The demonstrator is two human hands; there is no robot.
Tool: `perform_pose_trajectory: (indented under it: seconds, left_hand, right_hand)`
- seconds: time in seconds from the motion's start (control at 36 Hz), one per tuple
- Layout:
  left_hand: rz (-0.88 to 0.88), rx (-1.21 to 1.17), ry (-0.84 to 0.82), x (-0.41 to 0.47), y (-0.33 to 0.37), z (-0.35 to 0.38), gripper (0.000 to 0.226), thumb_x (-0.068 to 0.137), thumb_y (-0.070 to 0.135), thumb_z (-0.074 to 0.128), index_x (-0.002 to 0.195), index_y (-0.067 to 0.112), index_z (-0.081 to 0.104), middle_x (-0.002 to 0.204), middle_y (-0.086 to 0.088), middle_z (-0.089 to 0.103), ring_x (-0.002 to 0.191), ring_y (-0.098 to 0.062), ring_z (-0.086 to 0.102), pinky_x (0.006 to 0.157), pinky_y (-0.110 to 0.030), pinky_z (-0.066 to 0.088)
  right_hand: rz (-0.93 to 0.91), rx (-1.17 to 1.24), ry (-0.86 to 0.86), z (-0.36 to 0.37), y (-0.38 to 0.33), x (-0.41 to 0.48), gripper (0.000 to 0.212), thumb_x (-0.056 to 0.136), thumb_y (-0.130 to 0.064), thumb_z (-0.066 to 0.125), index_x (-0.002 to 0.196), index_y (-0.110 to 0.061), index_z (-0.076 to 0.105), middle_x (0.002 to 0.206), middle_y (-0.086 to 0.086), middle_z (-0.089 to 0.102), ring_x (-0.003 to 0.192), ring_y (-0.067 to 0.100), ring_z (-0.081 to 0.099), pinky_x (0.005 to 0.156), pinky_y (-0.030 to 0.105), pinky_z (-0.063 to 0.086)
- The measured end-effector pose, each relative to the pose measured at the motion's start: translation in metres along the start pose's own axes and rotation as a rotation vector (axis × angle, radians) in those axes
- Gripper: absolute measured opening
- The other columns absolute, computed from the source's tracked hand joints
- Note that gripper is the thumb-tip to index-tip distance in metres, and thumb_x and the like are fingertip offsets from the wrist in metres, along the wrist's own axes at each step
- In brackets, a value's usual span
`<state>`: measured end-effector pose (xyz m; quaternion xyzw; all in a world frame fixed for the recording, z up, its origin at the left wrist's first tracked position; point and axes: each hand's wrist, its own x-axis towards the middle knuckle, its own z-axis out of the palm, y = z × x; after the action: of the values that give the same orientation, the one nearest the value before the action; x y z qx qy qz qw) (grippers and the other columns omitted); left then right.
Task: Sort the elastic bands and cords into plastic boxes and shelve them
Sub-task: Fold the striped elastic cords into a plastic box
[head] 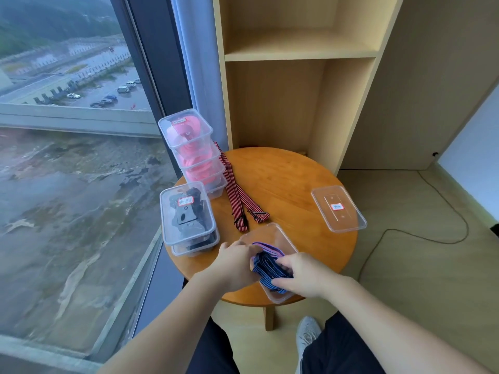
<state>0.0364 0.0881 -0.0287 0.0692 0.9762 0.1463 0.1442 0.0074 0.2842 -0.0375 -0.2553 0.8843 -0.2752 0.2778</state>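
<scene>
Tall window (67, 130) on a grey, wet car park far below, pale curtain (189, 49) at its edge, light wood shelving unit (297, 54), small round wooden worktop (291, 179), beige floor (405, 265) crossed by a dark cable (445, 211), white wall (475, 136).

Soft, cool daylight comes in from the window (67, 130) at left; outside is overcast and hazy. Interior evenly lit, moderately bright, no hard shadows. Faint sheen on the table (291, 179) top. Recesses of the shelf unit (297, 103) slightly darker. Strong wide-angle bend: the window frame (151, 76) and shelf uprights lean toward the edges. Forearms (167, 319) at bottom look stretched. Fine detail smeary throughout.
</scene>
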Motion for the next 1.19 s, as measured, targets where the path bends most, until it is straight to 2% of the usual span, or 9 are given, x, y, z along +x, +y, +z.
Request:
perform_pose_trajectory:
  seconds: [0.22,0.31,0.39,0.53,0.69,0.81,0.94,1.06,1.19]
  left_hand:
    - [0.092,-0.02,-0.015,0.007,-0.001,-0.002,0.053,0.088,0.038,0.065,0.138,0.026,0.051,0.123,0.003,0.065,0.108,-0.021,0.055,0.089,-0.033,0.045]
    - [0.073,-0.026,-0.019,0.01,0.0,0.001,0.053,0.092,0.038,0.062,0.141,0.027,0.047,0.125,0.002,0.065,0.108,-0.021,0.059,0.09,-0.034,0.05]
    - [0.05,-0.002,-0.016,0.013,0.002,0.008,0.053,0.094,0.038,0.059,0.143,0.028,0.045,0.127,0.001,0.063,0.111,-0.021,0.059,0.089,-0.034,0.052]
    - [0.025,0.049,0.001,0.02,0.006,0.016,0.05,0.092,0.038,0.061,0.139,0.029,0.049,0.125,0.001,0.064,0.111,-0.022,0.058,0.09,-0.035,0.051]
    - [0.012,0.065,-0.028,0.024,0.003,0.016,0.052,0.088,0.045,0.063,0.135,0.025,0.052,0.122,0.004,0.065,0.113,-0.021,0.057,0.1,-0.04,0.039]
    - [0.054,0.183,-0.083,0.028,0.009,0.011,0.051,0.088,0.049,0.059,0.13,0.021,0.048,0.116,0.001,0.064,0.106,-0.023,0.054,0.09,-0.039,0.031]
    - [0.065,0.172,-0.083,0.027,0.011,0.013,0.047,0.09,0.045,0.059,0.127,0.019,0.047,0.113,0.002,0.066,0.101,-0.024,0.059,0.098,-0.043,0.026]
    - [0.086,0.114,-0.099,0.025,0.008,0.012,0.047,0.089,0.04,0.061,0.128,0.017,0.046,0.114,0.001,0.066,0.108,-0.024,0.059,0.114,-0.053,0.014]
    - [0.094,0.038,-0.159,0.026,0.007,0.01,0.043,0.087,0.04,0.058,0.119,0.013,0.048,0.106,0.0,0.066,0.103,-0.025,0.059,0.114,-0.063,0.006]
  right_hand:
    - [-0.002,-0.254,-0.033,-0.002,0.007,0.008,0.031,0.092,-0.046,0.055,0.114,-0.026,0.06,0.102,-0.003,0.061,0.093,0.016,0.057,0.078,0.03,0.048]
    - [0.011,-0.306,-0.032,-0.004,0.01,0.008,0.031,0.092,-0.046,0.053,0.116,-0.027,0.059,0.101,0.0,0.048,0.098,0.019,0.052,0.086,0.033,0.047]
    - [0.031,-0.383,-0.045,-0.005,0.011,0.009,0.032,0.093,-0.045,0.052,0.115,-0.024,0.059,0.107,0.005,0.049,0.109,0.026,0.05,0.093,0.038,0.046]
    - [0.046,-0.466,-0.059,-0.005,0.011,0.009,0.031,0.093,-0.045,0.051,0.112,-0.022,0.06,0.114,0.008,0.049,0.113,0.029,0.043,0.095,0.038,0.038]
    - [-0.002,-0.536,-0.073,-0.007,0.012,0.01,0.033,0.093,-0.046,0.049,0.114,-0.021,0.058,0.115,0.008,0.05,0.114,0.027,0.041,0.1,0.04,0.039]
    - [-0.062,-0.591,-0.071,-0.009,0.011,0.011,0.03,0.093,-0.043,0.049,0.109,-0.018,0.058,0.111,0.007,0.055,0.113,0.024,0.043,0.102,0.038,0.035]
    - [-0.106,-0.649,-0.04,-0.009,0.01,0.011,0.033,0.093,-0.042,0.05,0.108,-0.014,0.059,0.108,0.008,0.06,0.11,0.023,0.045,0.1,0.036,0.032]
    - [-0.124,-0.662,-0.021,-0.011,0.009,0.012,0.033,0.09,-0.045,0.051,0.102,-0.016,0.061,0.102,0.005,0.06,0.105,0.021,0.045,0.096,0.035,0.033]
    - [-0.099,-0.639,-0.015,-0.012,0.005,0.014,0.031,0.083,-0.047,0.056,0.092,-0.018,0.061,0.097,0.004,0.056,0.09,0.02,0.039,0.084,0.031,0.035]
